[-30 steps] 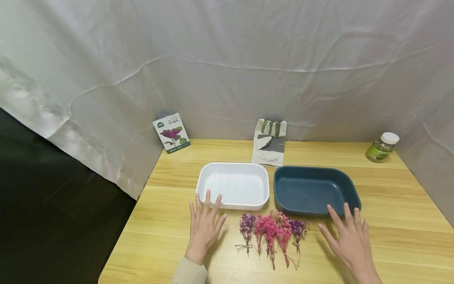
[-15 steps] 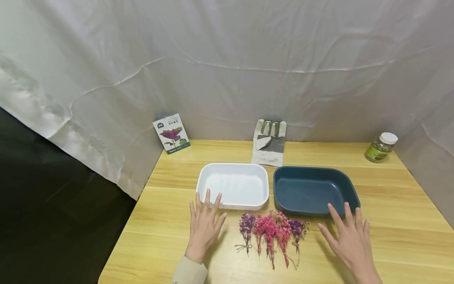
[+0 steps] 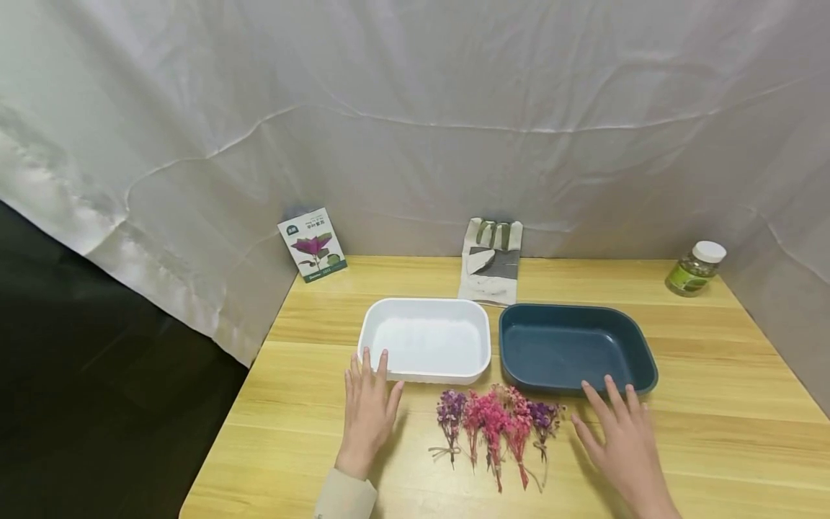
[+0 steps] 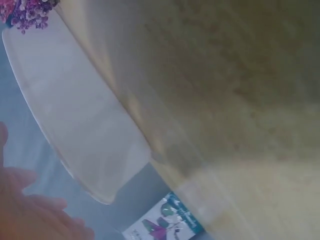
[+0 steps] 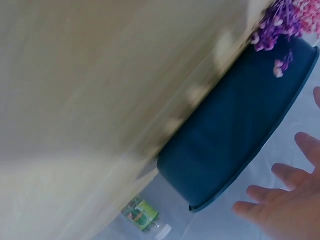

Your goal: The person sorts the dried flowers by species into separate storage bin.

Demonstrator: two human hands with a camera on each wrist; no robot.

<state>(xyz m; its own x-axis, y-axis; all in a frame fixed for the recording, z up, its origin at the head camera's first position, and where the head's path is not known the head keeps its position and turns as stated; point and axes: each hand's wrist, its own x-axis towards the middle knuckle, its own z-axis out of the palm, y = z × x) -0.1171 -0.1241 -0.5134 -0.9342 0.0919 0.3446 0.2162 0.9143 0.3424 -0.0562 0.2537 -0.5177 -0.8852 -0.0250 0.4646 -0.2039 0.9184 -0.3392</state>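
Note:
In the head view my left hand (image 3: 367,418) hovers with spread fingers at the near left corner of a white tray (image 3: 424,378). My right hand (image 3: 619,447) is spread likewise by the near edge of a dark blue tray (image 3: 570,349). Neither hand holds anything. Between them several small bunches of dried flowers lie in a row on the table: a purple bunch (image 3: 451,412) at the left, pink bunches (image 3: 494,422) in the middle, another purple bunch (image 3: 545,418) at the right. Twine ties show on some stems.
A seed packet (image 3: 314,245) with a purple plant picture leans at the back left. A work glove (image 3: 491,263) rests against the grey curtain (image 3: 415,180) behind the trays. At the back right stands a white-lidded jar (image 3: 697,269). The wooden table (image 3: 279,432) ends at the left.
Both hands have shifted slightly to the left, the right one more, with its fingers a little closer together. The trays and flowers have stayed in place.

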